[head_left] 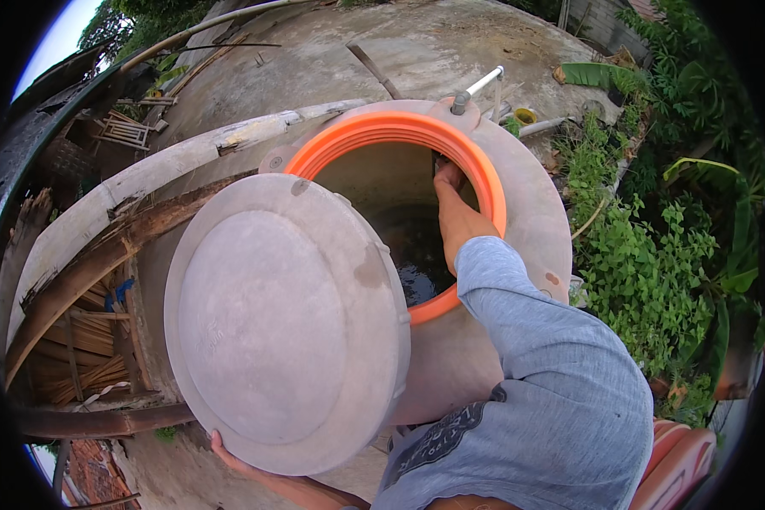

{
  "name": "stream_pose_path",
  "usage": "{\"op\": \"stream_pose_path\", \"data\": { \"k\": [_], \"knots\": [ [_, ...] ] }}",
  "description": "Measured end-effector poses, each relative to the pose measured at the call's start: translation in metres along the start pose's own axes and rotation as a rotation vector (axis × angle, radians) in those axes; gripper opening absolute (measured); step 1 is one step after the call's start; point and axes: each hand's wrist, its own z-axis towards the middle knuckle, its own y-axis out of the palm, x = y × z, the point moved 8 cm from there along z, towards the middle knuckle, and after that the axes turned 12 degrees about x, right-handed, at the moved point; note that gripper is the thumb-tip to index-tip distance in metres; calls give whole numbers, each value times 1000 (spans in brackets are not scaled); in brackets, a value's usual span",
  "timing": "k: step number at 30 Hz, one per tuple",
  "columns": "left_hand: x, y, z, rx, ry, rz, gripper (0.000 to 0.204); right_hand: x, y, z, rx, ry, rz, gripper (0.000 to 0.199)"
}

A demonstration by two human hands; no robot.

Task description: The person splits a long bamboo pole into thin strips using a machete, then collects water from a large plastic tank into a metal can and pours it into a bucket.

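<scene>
A round grey plastic water tank stands before me, its wide mouth ringed by an orange threaded rim. My right arm reaches through the mouth. Inside, at the far right wall, my right hand has its fingers curled at something small and dark, mostly hidden. Dark water with reflections shows below. Tilted over the left of the mouth is a big round grey lid, covering part of the rim. Near its lower left edge, my left hand grips the lid; most of its fingers are hidden behind.
A grey elbow with a white pipe rises from the tank's far side. Weathered bamboo poles curve along the left. Dense green plants grow at the right, and a concrete surface lies beyond. Red plastic shows at lower right.
</scene>
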Motion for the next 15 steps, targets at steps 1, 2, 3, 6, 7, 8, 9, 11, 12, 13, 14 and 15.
{"op": "stream_pose_path", "data": {
  "k": [1,2,3,6,7,8,9,11,12,13,14,15],
  "knots": [
    [1,0,-1,-6,5,-7,78,-2,2,-2,-20,-8,44,44],
    [2,0,-1,-12,10,-14,78,-3,4,-5,-41,-16,89,45],
    [1,1,-1,-10,6,-9,78,-3,8,-1,-42,-48,91,43],
    [-8,10,6,-50,-36,-6,77,20,34,37,6,-190,10,34],
    [-7,5,11,-51,-31,-11,77,18,40,26,-108,-139,27,30],
    [-7,0,14,-55,-29,-16,77,17,45,13,-218,-89,43,26],
    [-3,-3,13,-50,-7,-18,77,-1,43,-9,-321,-182,-34,22],
    [1,-2,11,-58,23,-19,77,-31,30,-38,-455,-330,-90,20],
    [0,1,9,-58,3,-22,77,-35,26,-44,-497,-371,-84,21],
    [-1,5,4,-58,-16,-24,77,-38,24,-48,-539,-413,-78,21],
    [-2,8,1,-58,-36,-26,77,-37,26,-51,-537,-466,-105,23],
    [-1,7,0,-59,-36,-39,76,-43,26,-63,-586,-494,-107,23]
  ]
}}
